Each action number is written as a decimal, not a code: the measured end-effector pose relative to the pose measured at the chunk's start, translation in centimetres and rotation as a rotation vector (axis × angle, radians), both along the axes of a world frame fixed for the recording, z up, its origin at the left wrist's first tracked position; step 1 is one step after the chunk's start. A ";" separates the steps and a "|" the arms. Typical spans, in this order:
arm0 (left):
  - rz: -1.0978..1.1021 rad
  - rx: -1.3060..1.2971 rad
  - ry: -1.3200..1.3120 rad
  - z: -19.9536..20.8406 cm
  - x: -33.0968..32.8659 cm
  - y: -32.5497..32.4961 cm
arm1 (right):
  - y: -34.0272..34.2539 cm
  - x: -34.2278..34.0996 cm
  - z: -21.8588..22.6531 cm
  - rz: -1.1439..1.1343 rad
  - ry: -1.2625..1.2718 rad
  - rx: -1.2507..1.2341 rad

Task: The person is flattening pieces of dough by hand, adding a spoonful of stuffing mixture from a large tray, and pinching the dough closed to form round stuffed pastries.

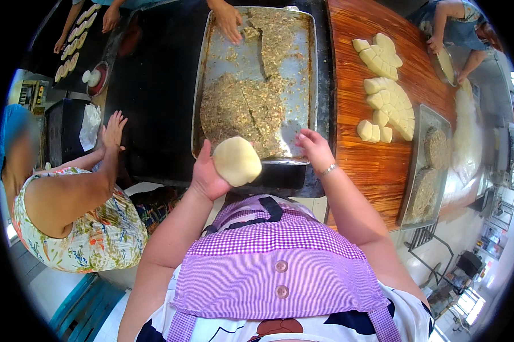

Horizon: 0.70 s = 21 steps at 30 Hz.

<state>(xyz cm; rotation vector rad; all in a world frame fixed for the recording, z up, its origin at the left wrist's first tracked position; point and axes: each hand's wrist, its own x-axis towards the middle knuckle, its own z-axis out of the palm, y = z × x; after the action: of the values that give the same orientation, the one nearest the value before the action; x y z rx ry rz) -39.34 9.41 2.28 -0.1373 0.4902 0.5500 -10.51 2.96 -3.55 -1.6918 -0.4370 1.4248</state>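
Note:
A flat round of pale dough (237,161) rests in my left hand (208,178), its thumb at the rim and the other fingers hidden beneath. Over the near right corner of a large metal tray (312,68) is my right hand (316,149), fingers loosely bent and apart, with nothing visible in them. Inside the tray lies a brownish, crumbly filling (243,108) in a thick, cracked layer, partly broken up, with loose crumbs on the bare metal. Another person's hand (228,24) reaches into its far left part, beside a small piece of the filling.
On the wooden table (354,188) at right are cut dough pieces (389,102) and a second tray (408,188) with filling mounds. A person in a floral top (91,228) sits left. Far left, oval dough pieces (74,48) lie in rows; far right, someone holds a round pan (444,65).

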 end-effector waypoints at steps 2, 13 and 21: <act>0.034 -0.017 0.028 -0.3 -1.4 -0.2 | 2.2 -1.1 -2.5 -0.081 -0.042 -0.007; 0.118 0.010 0.115 -1.4 -4.2 -1.2 | 5.7 -4.0 -6.9 0.007 0.026 0.000; 0.126 -0.013 0.139 -0.9 -4.4 0.1 | 5.0 -4.3 -7.8 0.026 -0.109 -0.010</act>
<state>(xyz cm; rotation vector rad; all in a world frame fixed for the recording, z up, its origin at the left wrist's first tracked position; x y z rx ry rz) -43.74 9.47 1.35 -0.1434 0.6231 0.6830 -14.85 7.98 -11.31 -1.7836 -0.5135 1.3598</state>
